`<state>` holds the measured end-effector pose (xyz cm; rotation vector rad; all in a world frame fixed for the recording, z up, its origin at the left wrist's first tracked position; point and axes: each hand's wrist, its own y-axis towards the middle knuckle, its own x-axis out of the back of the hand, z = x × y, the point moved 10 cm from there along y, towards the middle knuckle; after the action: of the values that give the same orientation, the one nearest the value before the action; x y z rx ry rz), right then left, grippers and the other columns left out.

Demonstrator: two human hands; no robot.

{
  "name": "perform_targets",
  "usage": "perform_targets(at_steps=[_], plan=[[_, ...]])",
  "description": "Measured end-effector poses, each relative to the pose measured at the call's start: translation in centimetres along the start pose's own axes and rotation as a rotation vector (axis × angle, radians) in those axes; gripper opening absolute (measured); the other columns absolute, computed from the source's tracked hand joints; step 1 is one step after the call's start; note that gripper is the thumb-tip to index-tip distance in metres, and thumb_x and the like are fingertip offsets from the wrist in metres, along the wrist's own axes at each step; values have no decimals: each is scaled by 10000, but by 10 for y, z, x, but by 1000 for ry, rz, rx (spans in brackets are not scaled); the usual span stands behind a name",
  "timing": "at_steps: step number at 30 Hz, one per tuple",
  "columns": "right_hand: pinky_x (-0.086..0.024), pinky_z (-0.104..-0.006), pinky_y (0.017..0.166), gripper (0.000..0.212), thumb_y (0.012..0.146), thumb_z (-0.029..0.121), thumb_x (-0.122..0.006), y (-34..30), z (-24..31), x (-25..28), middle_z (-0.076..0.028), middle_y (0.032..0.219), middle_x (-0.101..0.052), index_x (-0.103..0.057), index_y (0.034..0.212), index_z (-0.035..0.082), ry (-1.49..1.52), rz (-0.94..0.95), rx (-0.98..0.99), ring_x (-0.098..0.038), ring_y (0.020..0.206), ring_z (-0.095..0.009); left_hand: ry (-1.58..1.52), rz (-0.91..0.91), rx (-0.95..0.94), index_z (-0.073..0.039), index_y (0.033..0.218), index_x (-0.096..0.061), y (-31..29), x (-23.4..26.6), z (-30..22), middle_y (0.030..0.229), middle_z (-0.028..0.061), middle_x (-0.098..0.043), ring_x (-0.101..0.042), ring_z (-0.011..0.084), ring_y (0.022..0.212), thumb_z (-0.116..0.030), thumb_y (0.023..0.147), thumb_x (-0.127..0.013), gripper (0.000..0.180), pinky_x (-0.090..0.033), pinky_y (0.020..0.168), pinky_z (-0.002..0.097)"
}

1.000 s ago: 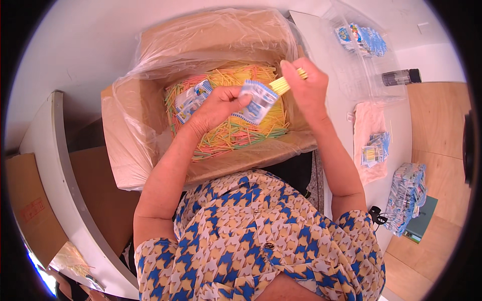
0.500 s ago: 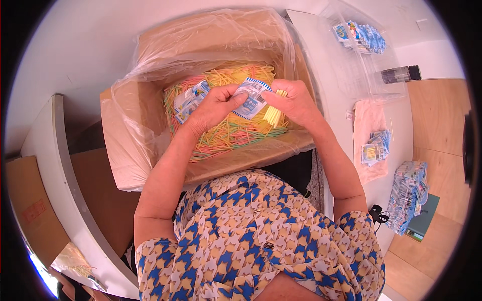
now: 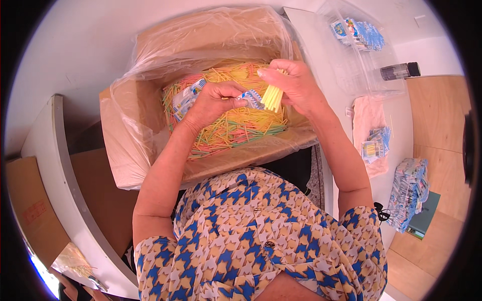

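The fingers of the left hand pinch a small blue-and-white packet. The fingers of the right hand grasp a bundle of yellow sticks; its lower ends overlap the packet in view, contact cannot be told. Both items are above a cardboard box, lined with clear plastic and containing loose yellow, pink and green sticks. Other packets lie on these. On the counter at right, a clear bin contains stacked packets; a pink cloth bears filled packets.
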<state>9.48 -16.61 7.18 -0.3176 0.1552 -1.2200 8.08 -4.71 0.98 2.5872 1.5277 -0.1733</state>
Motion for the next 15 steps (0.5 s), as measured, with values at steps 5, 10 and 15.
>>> perform_targets(at_steps=[5,10,15], plan=[[-315,-218,424,187,844,188,-655,11,15,6,45,596,-497,-587,718,68,-379,-95,268,-431,515,-21,20,77,2,-12,927,-694,1,-6,-1,940,35,-651,-578,94,840,-20,800,-665,130,-466,729,232],[-343,-241,465,208,833,175,-657,0,43,-9,13,573,-491,-569,726,20,-647,-178,539,-432,529,-49,28,52,38,-14,934,-697,1,-1,5,870,22,-653,-558,81,809,-47,812,-669,130,-457,740,230],[-375,-248,503,161,800,151,-682,-23,54,-30,-19,657,-536,-604,809,10,-748,-45,738,-460,560,-95,-8,-17,127,-18,961,-693,-3,2,13,824,-12,-650,-540,61,782,-102,846,-650,149,-453,731,230]])
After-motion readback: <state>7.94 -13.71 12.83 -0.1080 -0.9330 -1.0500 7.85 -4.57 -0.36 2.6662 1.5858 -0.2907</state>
